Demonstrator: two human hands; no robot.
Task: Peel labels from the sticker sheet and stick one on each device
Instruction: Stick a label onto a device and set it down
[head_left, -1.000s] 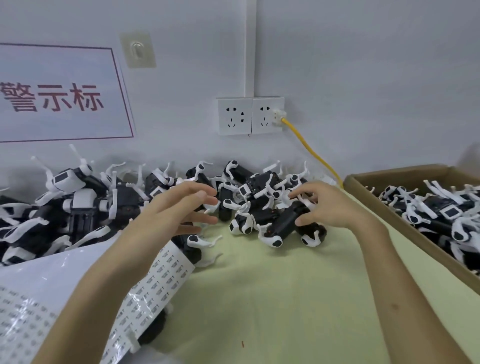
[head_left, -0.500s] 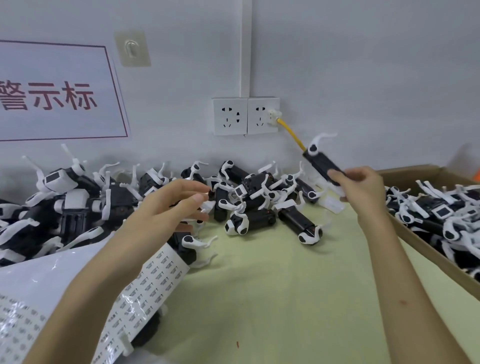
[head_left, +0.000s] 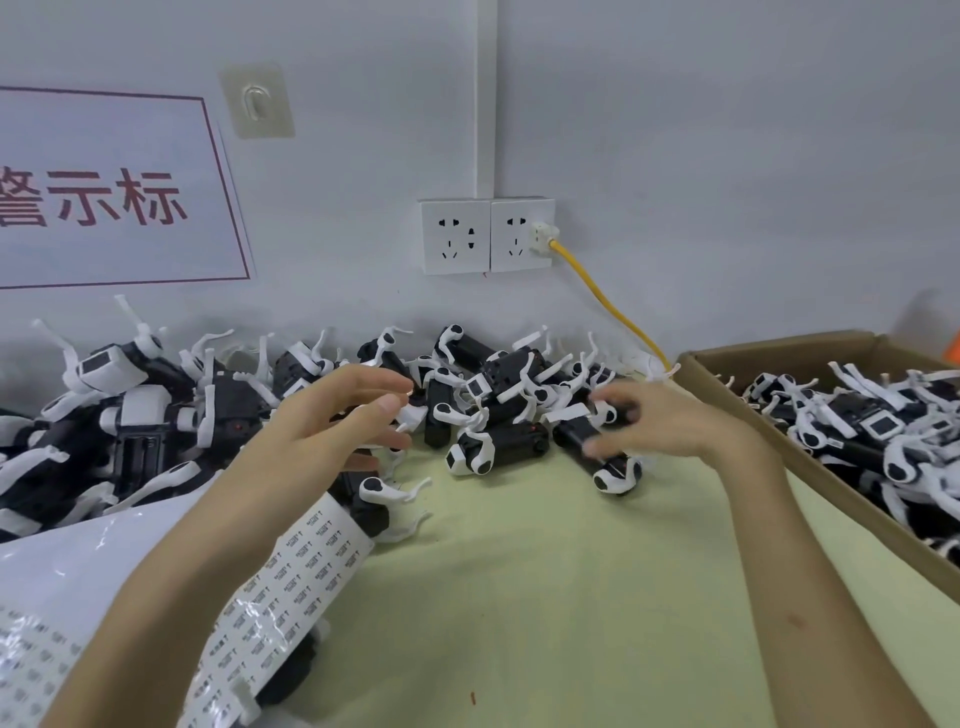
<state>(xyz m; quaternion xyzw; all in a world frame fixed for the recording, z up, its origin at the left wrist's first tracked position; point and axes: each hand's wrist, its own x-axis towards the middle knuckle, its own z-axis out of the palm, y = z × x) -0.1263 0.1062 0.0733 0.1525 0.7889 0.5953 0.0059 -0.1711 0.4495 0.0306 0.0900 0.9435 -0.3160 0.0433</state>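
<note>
The desk (head_left: 519, 597) carries a pile of devices (head_left: 488, 400) along the wall, a cardboard box (head_left: 779, 415) of further devices at the right, and the sticker sheet (head_left: 291, 587) at the near left beneath the left forearm. The step in hand appears to be selection of 1 device: the right hand (head_left: 660, 421) reaches into the pile, fingers curled and blurred around a black device (head_left: 597, 447), though a firm grip cannot be confirmed. The left hand (head_left: 337, 421) hovers spread and empty; the next move calls for lifting the device clear and peeling 1 label.

Your devices (head_left: 498, 441) look glossy black-and-white plastic; sticker sheet (head_left: 291, 582) shiny film over paper; box (head_left: 810, 462) at worktop's right edge matt cardboard; worktop (head_left: 545, 597) matt, smooth.
</note>
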